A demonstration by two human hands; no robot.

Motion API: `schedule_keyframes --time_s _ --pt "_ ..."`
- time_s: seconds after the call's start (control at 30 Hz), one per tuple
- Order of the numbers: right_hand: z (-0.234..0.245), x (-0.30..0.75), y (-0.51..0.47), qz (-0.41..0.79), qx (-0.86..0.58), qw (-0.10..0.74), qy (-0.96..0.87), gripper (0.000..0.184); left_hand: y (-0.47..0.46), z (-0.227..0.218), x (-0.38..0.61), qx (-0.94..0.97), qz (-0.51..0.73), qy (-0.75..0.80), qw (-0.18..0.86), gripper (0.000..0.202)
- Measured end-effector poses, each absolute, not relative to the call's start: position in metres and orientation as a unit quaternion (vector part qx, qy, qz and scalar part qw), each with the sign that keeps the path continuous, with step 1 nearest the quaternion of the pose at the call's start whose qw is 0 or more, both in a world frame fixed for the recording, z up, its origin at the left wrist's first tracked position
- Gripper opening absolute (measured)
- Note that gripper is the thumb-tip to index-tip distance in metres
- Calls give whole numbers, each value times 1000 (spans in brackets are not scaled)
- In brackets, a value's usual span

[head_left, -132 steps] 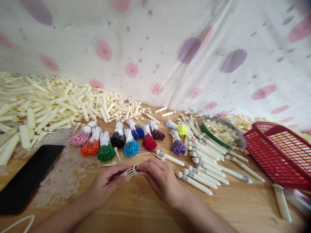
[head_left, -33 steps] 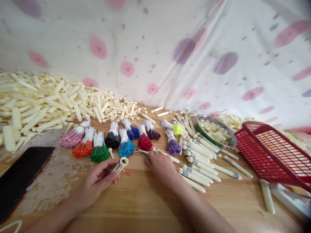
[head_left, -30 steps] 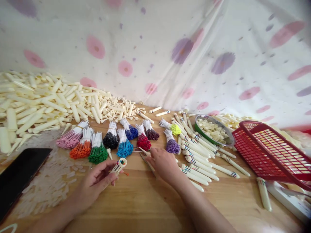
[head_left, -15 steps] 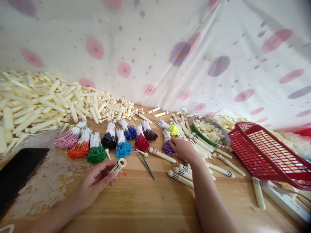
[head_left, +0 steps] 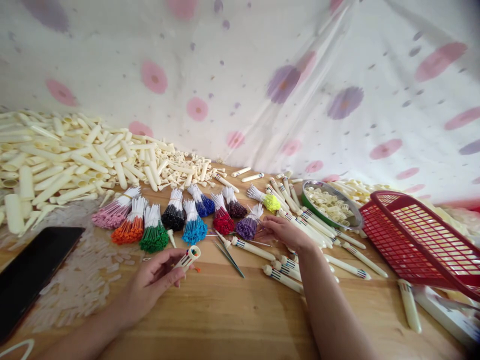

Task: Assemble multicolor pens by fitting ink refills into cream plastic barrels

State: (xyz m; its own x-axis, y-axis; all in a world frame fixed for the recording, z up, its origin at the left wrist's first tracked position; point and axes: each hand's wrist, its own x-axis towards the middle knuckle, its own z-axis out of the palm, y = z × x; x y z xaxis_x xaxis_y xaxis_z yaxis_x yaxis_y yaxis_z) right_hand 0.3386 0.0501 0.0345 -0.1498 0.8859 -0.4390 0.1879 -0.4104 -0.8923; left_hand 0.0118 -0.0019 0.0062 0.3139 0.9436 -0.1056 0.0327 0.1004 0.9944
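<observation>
Head view showed our left hand (head_left: 157, 277) wrapped around a slotted cream barrel (head_left: 188, 257), thumb on the near side. We held it tilted with its mouth up, probably so that we could see the coloured ends inside. An orange bit (head_left: 197, 270) showed just beyond the fingers; we could not tell whether it belonged to the barrel. Our right hand (head_left: 287, 232) had its fingers bent beside the white ends of the purple bundle (head_left: 247, 227); whether they pinched anything we could not tell.

Between our hands, tweezers (head_left: 230, 260) lay slantwise on the tabletop (head_left: 210, 320) near a cream pen (head_left: 253, 248), seemingly placed for a short reach. Other bundles, among them a green bundle (head_left: 154, 237) and a red bundle (head_left: 222, 220), stood grouped by colour, which presumably made each easy to pick out.

Farther out, we had pens (head_left: 350, 268) laid loosely together on the right, before a bowl (head_left: 313, 214) and a red basket (head_left: 405, 240). Leftward lay clear sleeves (head_left: 82, 282), a phone (head_left: 37, 277) and a heap of cream tubes (head_left: 67, 155).
</observation>
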Motion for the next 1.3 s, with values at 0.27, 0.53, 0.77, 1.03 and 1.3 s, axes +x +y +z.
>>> schedule_keyframes --time_s 0.27,0.53,0.77,1.03,1.3 --pt "47 333 45 542 -550 254 -582 11 -3 2 10 550 387 438 597 29" --pt "39 318 48 292 -723 175 -601 24 -2 -1 9 555 393 433 592 28" --pt "41 312 50 40 -758 104 -642 17 -2 1 9 551 392 436 593 28" --pt "46 318 50 -79 -751 37 -654 21 -4 4 8 541 397 447 591 28" --pt "39 313 53 85 -744 60 -660 22 -2 7 11 549 390 451 586 29"
